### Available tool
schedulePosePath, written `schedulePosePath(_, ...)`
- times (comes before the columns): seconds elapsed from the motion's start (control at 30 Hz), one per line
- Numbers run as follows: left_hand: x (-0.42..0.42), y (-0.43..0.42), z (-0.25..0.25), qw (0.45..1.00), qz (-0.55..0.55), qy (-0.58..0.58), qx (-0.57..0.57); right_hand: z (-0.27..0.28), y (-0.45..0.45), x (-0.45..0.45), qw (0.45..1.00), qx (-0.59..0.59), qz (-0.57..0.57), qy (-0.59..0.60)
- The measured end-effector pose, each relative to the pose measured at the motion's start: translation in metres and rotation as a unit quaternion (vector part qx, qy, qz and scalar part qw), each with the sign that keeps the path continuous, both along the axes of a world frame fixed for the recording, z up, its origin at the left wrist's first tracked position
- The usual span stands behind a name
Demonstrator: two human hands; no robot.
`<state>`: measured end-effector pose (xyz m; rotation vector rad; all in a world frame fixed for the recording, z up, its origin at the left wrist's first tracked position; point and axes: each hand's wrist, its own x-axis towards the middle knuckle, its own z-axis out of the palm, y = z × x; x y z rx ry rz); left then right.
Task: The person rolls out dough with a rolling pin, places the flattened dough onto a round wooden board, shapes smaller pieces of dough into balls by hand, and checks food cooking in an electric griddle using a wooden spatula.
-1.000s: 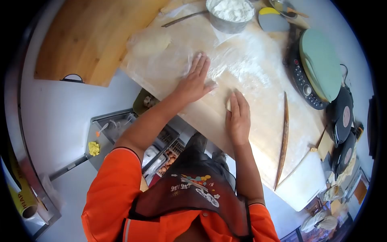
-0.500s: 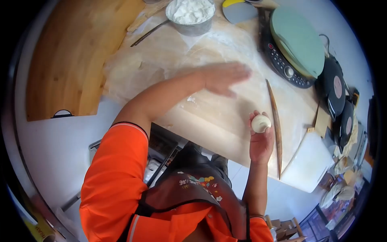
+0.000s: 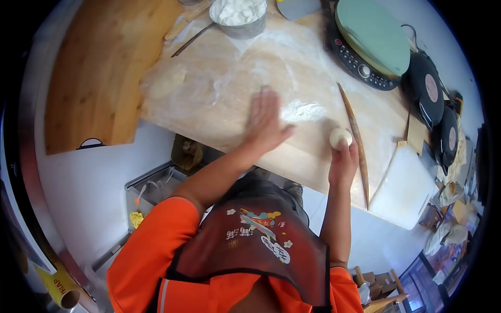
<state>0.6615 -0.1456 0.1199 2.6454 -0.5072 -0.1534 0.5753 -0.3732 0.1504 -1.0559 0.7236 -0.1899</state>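
Flour-dusted board, round, pale dough piece gripped in right hand, left hand blurred, spread wide, hands apart

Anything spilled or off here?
Loose white powder lies on the worktop beside the left hand, outside the bowl. It could pass for a spill, but is probably dusting for the dough in the right hand. No damage visible.

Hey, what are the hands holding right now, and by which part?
The right hand holds a round dough piece by its near edge; the left hand holds nothing visible.
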Motion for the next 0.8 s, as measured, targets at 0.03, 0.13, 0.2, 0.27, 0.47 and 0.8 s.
schedulePosePath(0.03,0.004,-0.024,-0.005,0.999,-0.024,-0.009,-0.032,0.0,0.004,0.006,0.998,-0.059,0.024,-0.002)
schedulePosePath(0.13,0.014,-0.061,-0.016,0.991,-0.074,-0.06,-0.089,-0.003,0.016,0.043,0.949,-0.296,0.109,0.022)
schedulePosePath(0.2,0.015,-0.051,-0.032,0.985,-0.031,-0.049,-0.161,0.001,0.033,0.062,0.883,-0.426,0.178,0.086)
schedulePosePath(0.27,0.012,-0.024,-0.036,0.972,-0.001,-0.057,-0.229,-0.047,0.052,0.065,0.784,-0.581,0.191,-0.105)
schedulePosePath(0.47,0.032,0.065,0.0,0.976,0.021,-0.047,-0.212,-0.034,0.088,0.034,0.624,-0.704,0.322,-0.107)
schedulePosePath(0.8,0.025,-0.011,0.016,0.961,-0.265,-0.061,-0.055,0.028,-0.002,0.036,0.916,-0.336,0.217,-0.042)
